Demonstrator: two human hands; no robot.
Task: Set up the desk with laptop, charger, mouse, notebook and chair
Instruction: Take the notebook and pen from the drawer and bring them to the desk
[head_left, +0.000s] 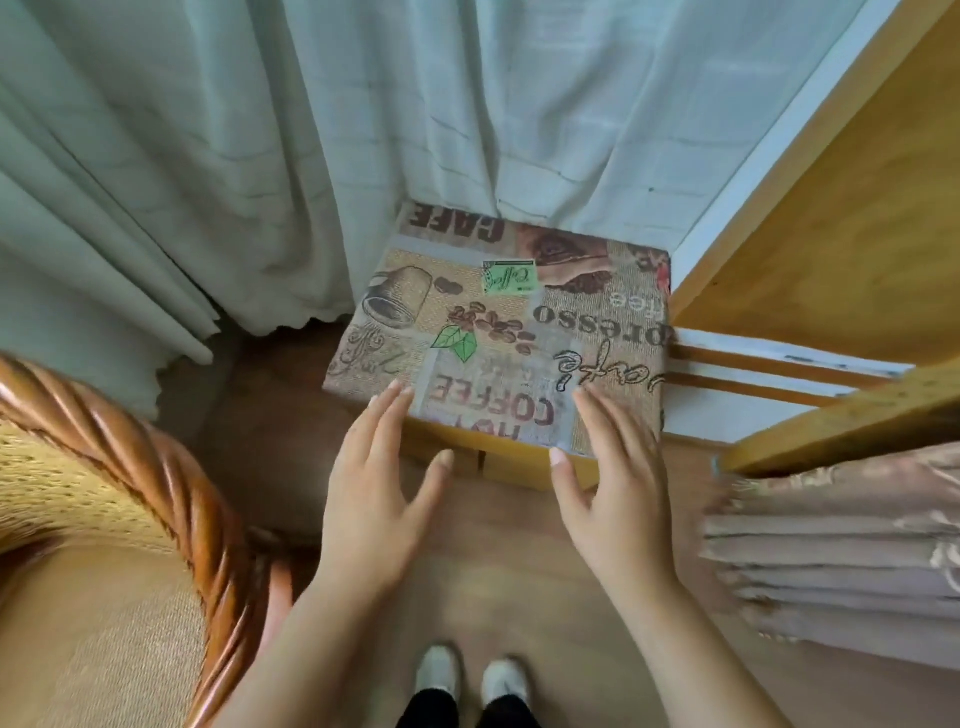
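Note:
A wooden chair or stool with a coffee-print fabric seat (519, 322) stands against the pale curtain, its yellow wooden frame (514, 467) showing under the front edge. My left hand (379, 483) and my right hand (613, 478) are stretched out over the seat's near edge, fingers apart, fingertips at the fabric. Neither hand holds anything. No laptop, charger, mouse or notebook is in view.
A pale green curtain (218, 156) hangs behind and left of the seat. A wicker armchair (156, 493) fills the lower left. A wooden desk or shelf frame (831, 218) stands at right, with a fringed brown cloth (841, 551) below it. My feet (467, 680) are on the wood floor.

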